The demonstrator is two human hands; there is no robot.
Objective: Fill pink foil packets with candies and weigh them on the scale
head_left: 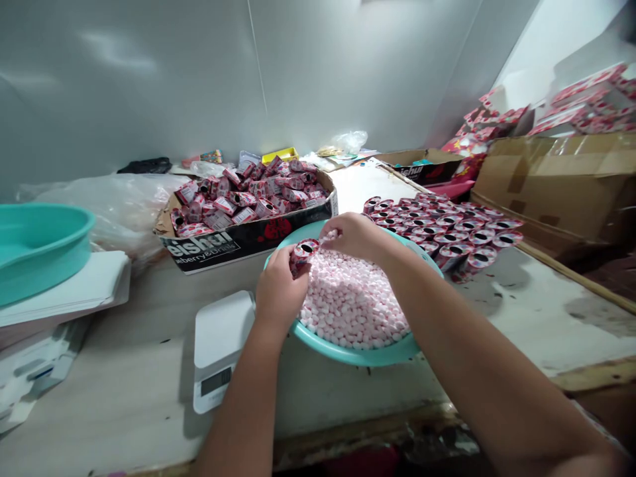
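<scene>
Pale worktop (pixel 149 371) against grey wall panels | teal basin (pixel 368 358) of pink-white candies (pixel 350 305) at centre | behind-left of basin, carton (pixel 248 238) printed "eishui" | left of basin, white scale (pixel 218 351) | left hand (pixel 278 291) wraps small tube (pixel 303 252) above basin | right hand (pixel 352 235) pinches candies at tube mouth

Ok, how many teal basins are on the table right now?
2. One teal basin full of pink candies sits under both hands; the other teal basin rests on white sheets at the far left, partly cut off.
</scene>
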